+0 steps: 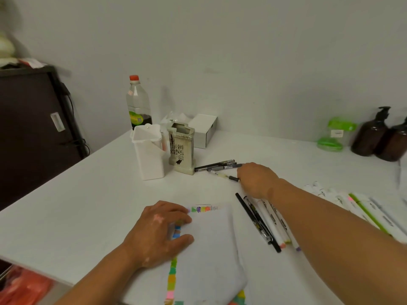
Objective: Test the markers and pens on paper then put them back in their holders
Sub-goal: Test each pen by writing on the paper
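Two hands work over the white table (88, 194). We see the left hand (161, 230) flat on the left part of the paper sheet (209, 245), fingers straight and slightly spread, pressing it down. Colour swatches run along the sheet's left and far edges. The right hand (257, 179) reaches beyond the sheet's far right corner. Its fingertips are hidden, so we cannot tell whether they pinch anything. A clear-barrelled pen (222, 176) lies with its right end touching this hand. Just beyond it, several dark pens (214, 166) lie side by side, their left ends at the ceramic holder (182, 150). A white plastic holder (149, 155) stands just left of that one. Right of the sheet lie a black pen (253, 217) and several white markers (274, 221). Further markers (363, 208) lie to the right. Behind the holders stand a red-capped bottle (138, 102) and a white box (203, 130). Two brown pump bottles (372, 135) stand far right.
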### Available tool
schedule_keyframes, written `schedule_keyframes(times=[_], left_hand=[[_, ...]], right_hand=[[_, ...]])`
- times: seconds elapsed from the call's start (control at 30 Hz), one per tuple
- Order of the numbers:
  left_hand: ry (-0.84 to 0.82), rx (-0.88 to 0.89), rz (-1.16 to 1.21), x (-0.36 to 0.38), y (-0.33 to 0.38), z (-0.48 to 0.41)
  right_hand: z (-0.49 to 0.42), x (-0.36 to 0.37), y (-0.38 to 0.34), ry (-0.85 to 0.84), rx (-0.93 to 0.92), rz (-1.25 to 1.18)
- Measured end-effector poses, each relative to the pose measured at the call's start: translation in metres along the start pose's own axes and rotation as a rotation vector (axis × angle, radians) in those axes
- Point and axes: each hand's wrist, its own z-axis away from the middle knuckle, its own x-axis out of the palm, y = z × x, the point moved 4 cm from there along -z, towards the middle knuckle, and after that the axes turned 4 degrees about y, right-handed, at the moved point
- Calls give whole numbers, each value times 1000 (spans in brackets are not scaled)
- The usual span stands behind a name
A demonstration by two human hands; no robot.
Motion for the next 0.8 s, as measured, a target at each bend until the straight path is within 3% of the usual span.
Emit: schedule_keyframes(times=[0.1, 0.2, 0.3, 0.37, 0.53, 0.63, 0.8], left_hand=[[24, 16, 13, -1, 1, 1], [50, 37, 50, -2, 1, 2], [76, 69, 92, -5, 4, 2], [118, 98, 131, -10, 8, 3], [241, 107, 352, -22, 30, 0], [132, 83, 422, -16, 58, -18], [67, 140, 333, -11, 75, -44]], right_hand=[[7, -26, 1, 137, 98, -250], [30, -50, -3, 266, 238, -808], [64, -51, -23, 206, 300, -1319], [85, -47, -35, 156, 293, -1523], [115, -34, -52, 99, 239, -1734], [119, -31, -57, 118, 171, -1701], [126, -27, -54, 191, 136, -1663]])
